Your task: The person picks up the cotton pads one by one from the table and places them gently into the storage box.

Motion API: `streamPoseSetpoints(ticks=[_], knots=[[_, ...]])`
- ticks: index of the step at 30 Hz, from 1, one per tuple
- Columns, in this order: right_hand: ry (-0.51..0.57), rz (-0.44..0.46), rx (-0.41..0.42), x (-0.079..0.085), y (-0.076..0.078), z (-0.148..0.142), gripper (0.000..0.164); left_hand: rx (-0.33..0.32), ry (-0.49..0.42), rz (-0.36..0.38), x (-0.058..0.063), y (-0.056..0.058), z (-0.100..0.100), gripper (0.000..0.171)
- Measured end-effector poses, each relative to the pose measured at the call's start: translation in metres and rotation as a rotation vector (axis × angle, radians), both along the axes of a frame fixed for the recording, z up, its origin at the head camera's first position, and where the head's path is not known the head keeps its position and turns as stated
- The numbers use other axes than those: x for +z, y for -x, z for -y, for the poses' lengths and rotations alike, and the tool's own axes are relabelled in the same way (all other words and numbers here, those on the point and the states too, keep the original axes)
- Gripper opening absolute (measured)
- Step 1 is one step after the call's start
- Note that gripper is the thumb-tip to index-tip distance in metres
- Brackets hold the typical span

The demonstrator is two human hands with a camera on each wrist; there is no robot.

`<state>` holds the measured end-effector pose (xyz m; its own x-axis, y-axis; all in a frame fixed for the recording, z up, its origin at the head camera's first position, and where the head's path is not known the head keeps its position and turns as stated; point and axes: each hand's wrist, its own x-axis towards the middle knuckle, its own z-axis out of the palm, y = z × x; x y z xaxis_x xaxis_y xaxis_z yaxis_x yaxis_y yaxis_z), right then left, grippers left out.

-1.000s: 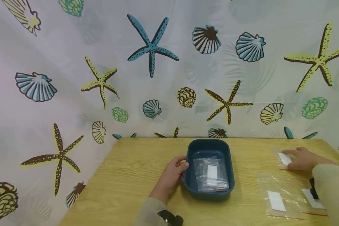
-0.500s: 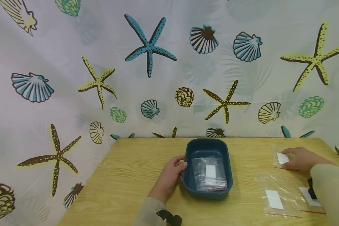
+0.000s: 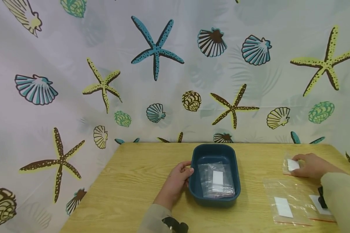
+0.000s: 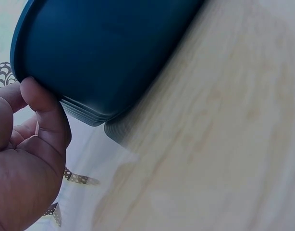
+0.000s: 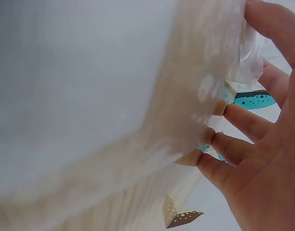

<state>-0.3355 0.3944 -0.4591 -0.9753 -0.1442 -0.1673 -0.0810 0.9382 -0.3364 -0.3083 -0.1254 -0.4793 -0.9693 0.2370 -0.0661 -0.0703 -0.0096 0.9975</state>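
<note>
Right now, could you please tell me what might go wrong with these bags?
The right hand pinches the far bag, which might slip. The right sleeve hides part of a nearer bag and could drag it. The left hand grips the blue bin; tilting it might shift the bags inside.

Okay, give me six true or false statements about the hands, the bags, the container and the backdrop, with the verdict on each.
1. The left-hand grip holds the side of the blue container. True.
2. The blue container is empty. False: plastic bags lie in it.
3. The backdrop is printed with starfish and seashells. True.
4. The right-hand grip touches a clear bag at the right of the table. True.
5. Both grips are on the blue container. False: only the left-hand grip is.
6. Every bag outside the blue container is to its left. False: the flat bags and the clear bag are to its right.
</note>
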Motion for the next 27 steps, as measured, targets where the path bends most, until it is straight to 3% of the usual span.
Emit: streamPoseSetpoints(ticks=[11, 20, 27], knots=[[-0.026, -0.009, 0.015, 0.007, 0.001, 0.004, 0.073, -0.023, -0.042, -0.032, -0.003, 0.003, 0.0, 0.043], [-0.037, -0.12, 0.049, 0.027, -0.01, 0.011, 0.069, -0.006, -0.024, -0.024, -0.002, 0.003, -0.001, 0.044], [-0.017, -0.164, 0.066, 0.049, -0.02, 0.044, 0.062, -0.013, -0.009, -0.024, -0.002, 0.002, -0.001, 0.044]])
